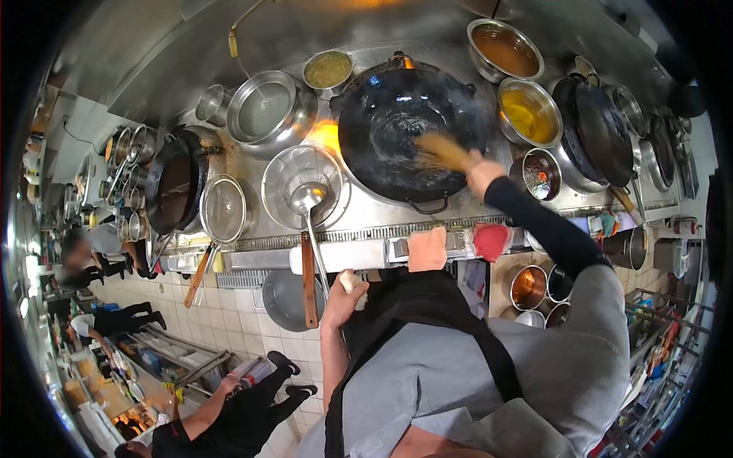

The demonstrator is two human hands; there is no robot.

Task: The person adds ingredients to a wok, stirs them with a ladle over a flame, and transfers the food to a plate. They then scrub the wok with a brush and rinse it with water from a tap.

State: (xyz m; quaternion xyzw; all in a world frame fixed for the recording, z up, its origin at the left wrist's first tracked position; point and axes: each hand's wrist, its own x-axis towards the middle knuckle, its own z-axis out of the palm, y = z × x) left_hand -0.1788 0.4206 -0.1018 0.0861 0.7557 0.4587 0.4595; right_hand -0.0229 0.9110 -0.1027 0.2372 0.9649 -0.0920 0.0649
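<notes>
My right hand (482, 177) is closed on the handle of a bamboo brush (441, 153), whose bristles are blurred inside the large black wok (359, 164). Some water swirls at the wok's bottom, and flame shows beside its left rim. Near my apron, my left hand (343, 299) is wrapped round a crumpled white cloth (353, 282). Just left of that hand, a steel ladle (308, 197) rests over a round mesh strainer (276, 179).
Bowls of yellow oil (527, 114) and brown liquid (505, 52) stand right of the wok. Further left are a water pot (304, 114), a sieve (224, 210) and another wok (195, 183). Orange (427, 249) and red cloths (491, 241) lie on the front edge. Several people are at the left.
</notes>
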